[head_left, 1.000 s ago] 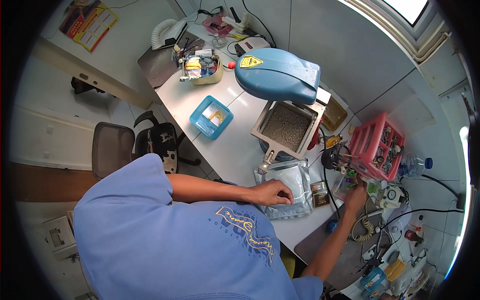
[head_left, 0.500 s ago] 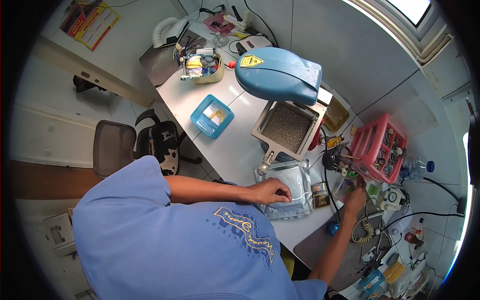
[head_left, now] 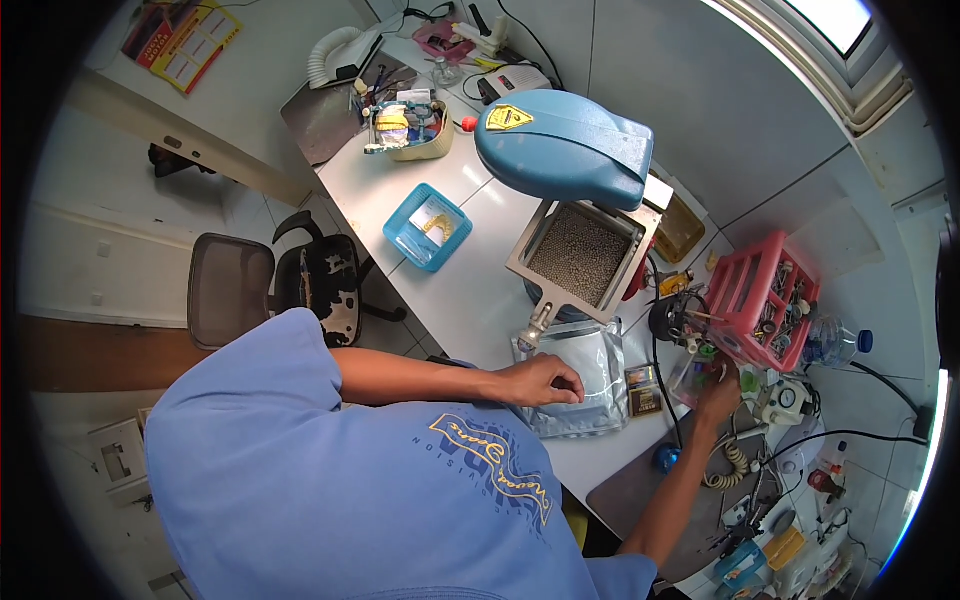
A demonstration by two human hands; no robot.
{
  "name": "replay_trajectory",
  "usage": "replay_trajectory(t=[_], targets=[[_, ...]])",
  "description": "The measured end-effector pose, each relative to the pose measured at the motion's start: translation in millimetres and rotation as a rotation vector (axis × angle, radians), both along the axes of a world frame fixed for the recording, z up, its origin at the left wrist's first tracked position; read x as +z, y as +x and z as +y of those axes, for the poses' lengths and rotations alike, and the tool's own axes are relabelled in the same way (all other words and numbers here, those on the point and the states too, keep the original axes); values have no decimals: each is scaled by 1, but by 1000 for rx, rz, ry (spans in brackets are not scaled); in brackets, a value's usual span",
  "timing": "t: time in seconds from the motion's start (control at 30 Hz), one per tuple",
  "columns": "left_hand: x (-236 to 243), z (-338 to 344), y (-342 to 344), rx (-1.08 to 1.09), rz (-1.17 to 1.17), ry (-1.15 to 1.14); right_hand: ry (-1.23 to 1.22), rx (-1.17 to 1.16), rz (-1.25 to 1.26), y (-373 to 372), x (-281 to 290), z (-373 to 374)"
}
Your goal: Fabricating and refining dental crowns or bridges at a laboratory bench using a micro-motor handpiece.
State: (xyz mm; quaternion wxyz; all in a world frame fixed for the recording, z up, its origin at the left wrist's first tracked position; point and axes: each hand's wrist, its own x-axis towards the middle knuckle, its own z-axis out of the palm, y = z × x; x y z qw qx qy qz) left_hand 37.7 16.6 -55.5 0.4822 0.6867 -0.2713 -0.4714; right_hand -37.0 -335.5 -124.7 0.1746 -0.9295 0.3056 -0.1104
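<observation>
Head view: little changed over last second. Right hand (head_left: pixel 717 398) still at clear tub (head_left: pixel 684 378) beside pink basket (head_left: pixel 736 303); fingertips obscured, cannot tell grip. Left hand (head_left: pixel 545 381) loosely curled at silver pouch (head_left: pixel 597 362), contents unseen. Judged: reach unfinished.

The white surface (head_left: pixel 470 265) carries one silver pouch (head_left: pixel 595 365), one blue-hooded machine (head_left: pixel 565 155) with a single yellow warning sticker (head_left: pixel 509 118), and one metal tray (head_left: pixel 590 305) of gray beads (head_left: pixel 580 252), too many to count. There is one light-blue basket (head_left: pixel 418 258) holding one yellow arch-shaped piece (head_left: pixel 438 226), one beige bin (head_left: pixel 425 151) with several tools, number unclear, one red basket (head_left: pixel 742 340) of metal pieces (head_left: pixel 780 318) too tangled to count, one blue-capped bottle (head_left: pixel 825 342), one round gauge (head_left: pixel 787 398) and one coiled beige hose (head_left: pixel 737 468). Beyond: one chair (head_left: pixel 338 285), one wall calendar (head_left: pixel 185 48).
</observation>
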Motion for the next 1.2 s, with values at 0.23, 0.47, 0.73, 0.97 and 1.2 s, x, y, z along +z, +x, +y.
replay_trajectory(t=[0.23, 0.47, 0.73, 0.97, 1.2], targets=[[3, -1, 3, 5, 3, -23, -210, 78, -79, 2, -13, -2], [-1, 0, 2, -15, -12, -11, -115, 53, 97, 5, 1, -7], [-5, -1, -2, -22, 1, -26, -213, -2, 158, 18, 4, 2], [-2, -5, -5, -35, -4, -33, -277, -223, 173, 25, -20, 1], [12, -26, -14, -109, -14, -104, -51, -158, -154, 9, -1, 15]])
